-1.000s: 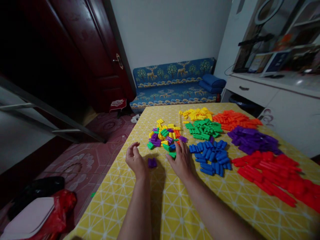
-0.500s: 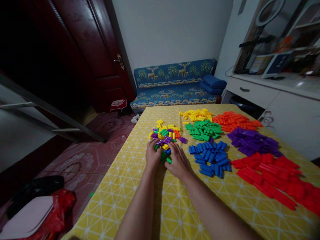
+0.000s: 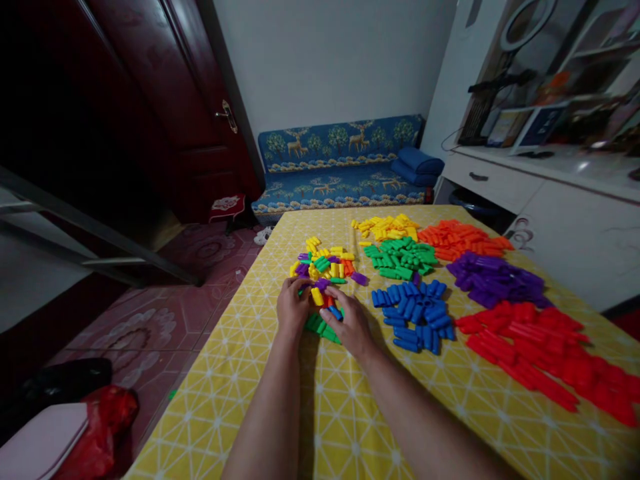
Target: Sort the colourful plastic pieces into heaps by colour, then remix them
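A loose pile of mixed-colour bullet-shaped plastic pieces (image 3: 334,268) lies on the table between and beyond my hands. My left hand (image 3: 294,308) cups the pile's left side, fingers curved and apart, touching pieces; some fingertips are hidden. On the other side, my right hand (image 3: 354,325) is open, thumb apart from the fingers. By its thumb lies a blue piece (image 3: 335,312). A yellow piece (image 3: 317,297) and a purple piece (image 3: 321,284) sit between the hands. Green pieces (image 3: 323,327) lie below them, near my wrists.
Sorted heaps stand to the right: yellow (image 3: 387,227), green (image 3: 403,257), blue (image 3: 417,313), orange (image 3: 460,239), purple (image 3: 500,279) and red (image 3: 545,350). A patterned yellow cloth (image 3: 240,400) covers the table. Behind it is a blue sofa (image 3: 330,177); a white cabinet (image 3: 565,213) stands at right.
My hands have drawn slightly apart, uncovering a yellow piece, a blue piece and green pieces between them. The view has shifted a little to the right.
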Demonstrator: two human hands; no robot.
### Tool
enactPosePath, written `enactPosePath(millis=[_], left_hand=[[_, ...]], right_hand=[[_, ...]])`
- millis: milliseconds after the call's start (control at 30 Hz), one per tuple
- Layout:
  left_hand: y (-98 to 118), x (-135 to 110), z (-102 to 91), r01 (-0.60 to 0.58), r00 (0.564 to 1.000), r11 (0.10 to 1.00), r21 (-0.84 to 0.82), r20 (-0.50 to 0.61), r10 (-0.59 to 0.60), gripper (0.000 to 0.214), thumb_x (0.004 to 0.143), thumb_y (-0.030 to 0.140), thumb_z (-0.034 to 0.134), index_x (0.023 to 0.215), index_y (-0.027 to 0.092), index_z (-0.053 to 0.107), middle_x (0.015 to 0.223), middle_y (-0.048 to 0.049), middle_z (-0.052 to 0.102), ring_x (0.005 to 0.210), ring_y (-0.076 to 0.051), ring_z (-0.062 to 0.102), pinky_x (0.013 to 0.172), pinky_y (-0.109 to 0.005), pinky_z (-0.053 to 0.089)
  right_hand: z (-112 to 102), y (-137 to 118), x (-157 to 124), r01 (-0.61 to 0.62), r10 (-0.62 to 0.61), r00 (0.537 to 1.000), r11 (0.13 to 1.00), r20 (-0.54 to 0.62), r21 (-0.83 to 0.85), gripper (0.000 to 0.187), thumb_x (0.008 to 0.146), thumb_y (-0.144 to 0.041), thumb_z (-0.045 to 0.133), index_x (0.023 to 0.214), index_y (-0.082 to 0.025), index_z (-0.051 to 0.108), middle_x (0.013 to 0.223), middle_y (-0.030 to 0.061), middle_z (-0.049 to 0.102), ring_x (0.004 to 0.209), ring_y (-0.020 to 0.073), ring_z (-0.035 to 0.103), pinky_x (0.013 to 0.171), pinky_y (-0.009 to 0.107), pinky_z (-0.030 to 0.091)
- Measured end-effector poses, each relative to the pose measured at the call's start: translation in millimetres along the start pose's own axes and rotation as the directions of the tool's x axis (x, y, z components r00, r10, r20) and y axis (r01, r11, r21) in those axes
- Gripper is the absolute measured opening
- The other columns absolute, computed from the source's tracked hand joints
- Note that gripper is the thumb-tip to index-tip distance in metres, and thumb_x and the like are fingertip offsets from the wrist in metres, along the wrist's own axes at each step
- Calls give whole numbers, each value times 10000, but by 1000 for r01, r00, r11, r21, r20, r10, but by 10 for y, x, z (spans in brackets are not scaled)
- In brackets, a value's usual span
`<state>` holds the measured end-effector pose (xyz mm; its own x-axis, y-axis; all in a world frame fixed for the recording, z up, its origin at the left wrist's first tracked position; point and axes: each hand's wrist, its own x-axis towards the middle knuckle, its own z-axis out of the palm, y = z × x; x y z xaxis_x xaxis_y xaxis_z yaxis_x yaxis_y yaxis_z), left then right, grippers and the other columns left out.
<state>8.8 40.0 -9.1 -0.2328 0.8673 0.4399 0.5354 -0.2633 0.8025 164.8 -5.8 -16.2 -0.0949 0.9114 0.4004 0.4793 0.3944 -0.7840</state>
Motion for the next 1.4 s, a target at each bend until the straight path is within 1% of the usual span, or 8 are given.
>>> enactPosePath(millis=[233,467,633,767,933,1033,1167,1400], left_hand=[[191,-7,-84,104,981,939,-329,-119,-151,255,829,403,610,879,174,709,751,-23,667,684,-148,593,659,-242,465],[386,-80,-47,289,952,824,-487,233,-197,413,777,559,640,731,149,670,536,33,512,479,-82,419,464,-194,342],[422,-115,-36,308,912,863,-400,382,-148,409,782,534,640,645,149,620,524,41,486,475,-77,393,463,-194,310],[443,-128,-15,200,940,922,-333,330,-85,373,838,461,587,629,153,603,549,32,502,522,-92,428,510,-202,346],[425,-92,-56,148,981,938,-313,165,-100,396,847,445,566,568,166,537,512,44,424,497,-85,381,489,-206,315],[399,-70,-71,159,987,917,-365,91,-134,350,840,450,582,642,162,604,546,37,476,507,-86,416,492,-202,341],[364,-89,-7,189,981,879,-437,116,-154,257,781,421,669,836,171,681,674,12,621,551,-102,527,538,-211,428],[471,-169,70,196,976,825,-530,187,-111,265,705,334,766,886,170,664,821,-47,724,759,-179,688,718,-278,529]], right_hand=[[73,63,8,-10,36,993,973,-109,231,521,872,-376,577,1359,-215,485,1322,105,601,1179,225,588,1008,403,469],[-1,-29,11,-98,160,980,908,-120,408,584,913,-463,499,1436,-217,412,1315,107,603,1189,238,587,982,381,492],[-49,-55,30,-112,213,966,855,-147,506,453,849,-477,600,1194,-185,624,1167,79,675,1066,242,632,921,369,510],[-36,19,53,-144,298,942,776,-155,614,408,804,-447,666,1111,-178,657,974,51,702,858,198,648,754,310,529],[-18,145,75,-164,473,835,703,-283,692,445,844,-482,593,1153,-161,597,841,30,675,623,135,580,558,251,473],[22,150,77,-140,331,890,852,-312,504,429,859,-434,576,1205,-182,589,1052,86,685,879,197,647,754,333,538],[45,62,53,-14,81,934,982,-348,189,479,907,-366,502,1346,-175,509,1378,142,540,1300,244,479,1082,432,397],[-3,-74,-16,111,-84,966,989,-243,101,402,924,-317,511,1311,-212,545,1247,100,634,1176,224,578,1016,389,465]])
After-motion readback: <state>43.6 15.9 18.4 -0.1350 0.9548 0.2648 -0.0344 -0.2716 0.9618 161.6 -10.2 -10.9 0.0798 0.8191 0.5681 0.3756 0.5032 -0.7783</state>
